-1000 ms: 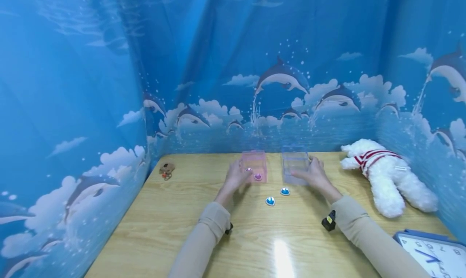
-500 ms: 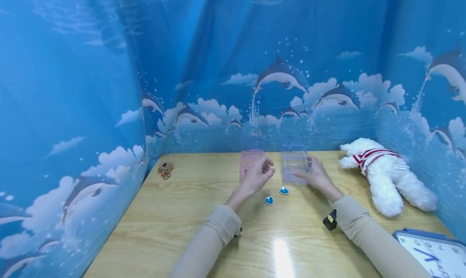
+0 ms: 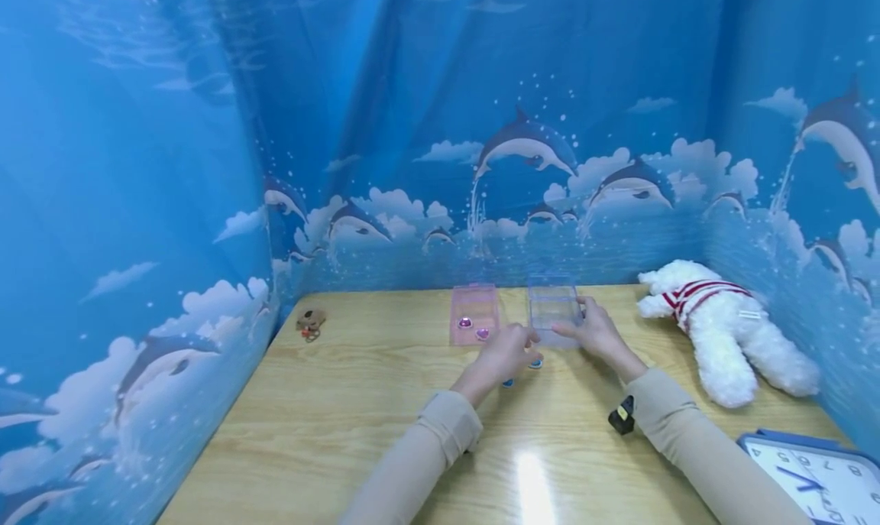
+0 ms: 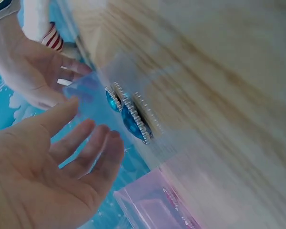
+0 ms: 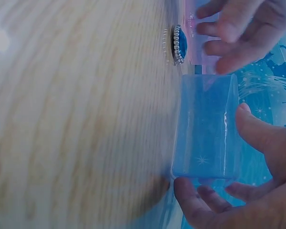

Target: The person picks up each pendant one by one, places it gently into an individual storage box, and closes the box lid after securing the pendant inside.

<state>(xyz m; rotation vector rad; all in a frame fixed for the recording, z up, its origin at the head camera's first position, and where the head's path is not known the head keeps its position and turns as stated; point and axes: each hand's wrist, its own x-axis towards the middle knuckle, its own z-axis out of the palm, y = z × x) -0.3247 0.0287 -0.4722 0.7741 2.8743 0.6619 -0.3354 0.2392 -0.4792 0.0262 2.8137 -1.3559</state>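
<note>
Head view: left hand (image 3: 505,351) half-open, holding nothing.
Silver-rimmed blue gems (image 4: 131,120) lie at its 4 and 6 o'clock; the right hand (image 3: 598,334) grips a clear lilac plastic box (image 5: 207,126) at 2 o'clock.

l fingers (image 4: 110,157) moved away fr pink box (image 3: 474,299), now nr blue gems (image 4: 131,120).

High on the head, a camera looks forward and down at the clear box (image 3: 553,313), farthest off. Wrist cameras (image 3: 622,416) sit close, tipped sideways, left and right of the box; both see it and both hands (image 4: 45,179).
</note>
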